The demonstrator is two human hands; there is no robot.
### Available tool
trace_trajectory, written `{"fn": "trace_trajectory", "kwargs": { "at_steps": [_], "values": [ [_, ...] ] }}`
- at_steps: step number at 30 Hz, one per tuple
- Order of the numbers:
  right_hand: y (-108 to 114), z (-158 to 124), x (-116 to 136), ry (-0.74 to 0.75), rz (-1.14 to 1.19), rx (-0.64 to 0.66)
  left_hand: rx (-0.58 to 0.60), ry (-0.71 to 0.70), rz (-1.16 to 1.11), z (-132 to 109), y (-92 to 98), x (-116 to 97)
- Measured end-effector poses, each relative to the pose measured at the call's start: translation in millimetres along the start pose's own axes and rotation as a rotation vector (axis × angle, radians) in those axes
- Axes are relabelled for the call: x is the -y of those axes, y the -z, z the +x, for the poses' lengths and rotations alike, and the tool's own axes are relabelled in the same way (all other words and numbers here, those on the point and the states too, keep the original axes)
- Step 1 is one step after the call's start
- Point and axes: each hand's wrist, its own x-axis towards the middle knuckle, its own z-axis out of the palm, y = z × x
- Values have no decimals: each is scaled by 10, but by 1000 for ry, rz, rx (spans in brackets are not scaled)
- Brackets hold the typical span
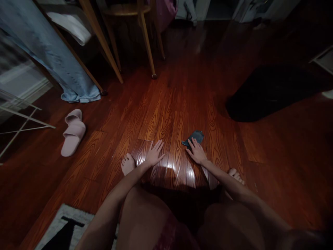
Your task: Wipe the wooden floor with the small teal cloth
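My right hand (197, 152) lies with its fingers spread over the near edge of a dark blue-grey cloth (197, 136). The cloth is flat on the shiny wooden floor (170, 121), partly under the fingertips. To its left, my left hand (155, 153) is open above or on the bare boards, fingers outstretched and holding nothing; whether it touches the floor I cannot tell. A ring shows on one of its fingers. My bare feet stand on either side, the left foot (128, 164) close to my left hand.
Pink slippers (73, 135) lie at the left, near a white folding rack (26, 119). Blue jeans (57, 59) hang down to the floor. Wooden chair legs (148, 45) stand ahead. A large dark object (270, 92) is at the right. A patterned rug (70, 222) lies at the lower left.
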Motion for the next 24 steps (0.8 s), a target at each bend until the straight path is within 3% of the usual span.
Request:
{"fn": "trace_trajectory", "kwargs": {
  "at_steps": [4,9,12,14,17,21,24],
  "values": [
    [-5,69,-117,10,-20,19,-5,-2,-7,-3,0,-1],
    [136,194,-602,-252,7,-39,-3,-2,-16,-2,15,0],
    [179,203,-726,-298,31,-64,2,-5,-18,-5,23,-3],
    [175,140,-636,-241,22,-68,-5,-3,-13,-10,27,-8],
    [126,-52,-259,-74,-28,-7,-19,-3,-4,-17,31,-15],
    [29,-320,359,267,-45,102,-24,0,-4,-13,37,-27],
    [3,-312,581,492,-16,172,-9,9,-8,-4,43,-32]
  ]
}}
